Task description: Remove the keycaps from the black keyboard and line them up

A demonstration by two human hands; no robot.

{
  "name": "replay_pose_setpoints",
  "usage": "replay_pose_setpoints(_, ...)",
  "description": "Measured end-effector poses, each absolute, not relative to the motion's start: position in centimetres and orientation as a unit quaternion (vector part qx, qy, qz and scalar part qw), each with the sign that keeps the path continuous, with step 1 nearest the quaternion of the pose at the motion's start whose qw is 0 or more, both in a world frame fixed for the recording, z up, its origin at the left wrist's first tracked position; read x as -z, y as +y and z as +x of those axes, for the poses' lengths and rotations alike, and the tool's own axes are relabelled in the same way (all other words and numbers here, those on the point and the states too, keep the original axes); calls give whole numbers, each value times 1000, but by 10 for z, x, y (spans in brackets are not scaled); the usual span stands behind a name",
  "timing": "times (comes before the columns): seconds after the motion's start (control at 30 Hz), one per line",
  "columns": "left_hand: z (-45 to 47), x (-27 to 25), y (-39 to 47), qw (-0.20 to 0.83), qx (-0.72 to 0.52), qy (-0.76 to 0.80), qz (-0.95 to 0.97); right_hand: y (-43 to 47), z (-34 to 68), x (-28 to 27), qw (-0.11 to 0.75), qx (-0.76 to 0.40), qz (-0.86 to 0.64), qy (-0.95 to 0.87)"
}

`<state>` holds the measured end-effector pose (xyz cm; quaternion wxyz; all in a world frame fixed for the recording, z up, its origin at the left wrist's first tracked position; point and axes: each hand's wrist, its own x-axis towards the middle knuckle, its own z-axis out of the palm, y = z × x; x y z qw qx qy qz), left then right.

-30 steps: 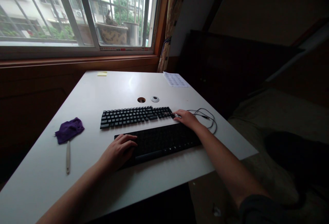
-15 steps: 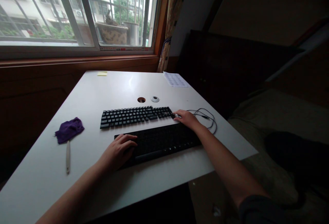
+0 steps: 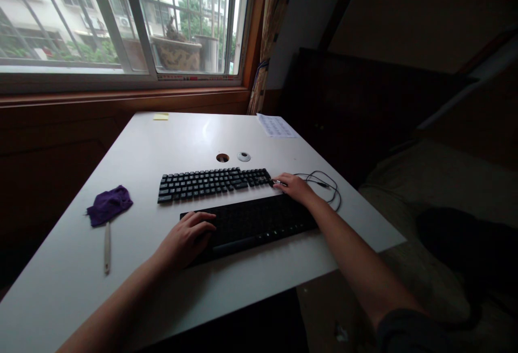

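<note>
A black keyboard base [image 3: 259, 218] lies slightly slanted on the white table; no raised keys can be made out on its dark top. My left hand [image 3: 188, 237] curls over its left end, fingers on top and thumb hidden. Behind the base, loose-looking black keycaps [image 3: 198, 183] are laid out in rows like a full keyboard. My right hand [image 3: 293, 187] reaches across the base's far right corner to the right end of these rows. Its thumb and fingers are closed together at the last keys, around a small shiny thing too small to name.
A black cable [image 3: 334, 185] loops right of my right hand. On the left lies a purple cloth [image 3: 109, 205] by a pale-handled tool [image 3: 107, 248]. Farther back are a cable hole [image 3: 222, 157], its round cover [image 3: 244, 156], a printed sheet [image 3: 277, 126] and a yellow note [image 3: 161, 116].
Almost nothing differs. The fingertips of my right hand have shifted very slightly at the right end of the keycap rows; my left hand stays on the keyboard base.
</note>
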<state>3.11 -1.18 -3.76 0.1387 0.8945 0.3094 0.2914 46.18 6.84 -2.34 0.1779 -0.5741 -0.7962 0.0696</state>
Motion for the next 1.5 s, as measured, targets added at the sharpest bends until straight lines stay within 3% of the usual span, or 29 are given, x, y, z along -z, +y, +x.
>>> replay_pose_setpoints(0.67,30,39,-11,129,-287,305,899,64,460,18,193,-51,-577,-792)
replay_pose_setpoints(1.07,31,38,-12,136,-285,303,899,1,433,-11,362,-20,-578,-731)
replay_pose_setpoints(1.5,17,25,-6,73,-406,311,856,-78,397,31,464,112,-582,-658)
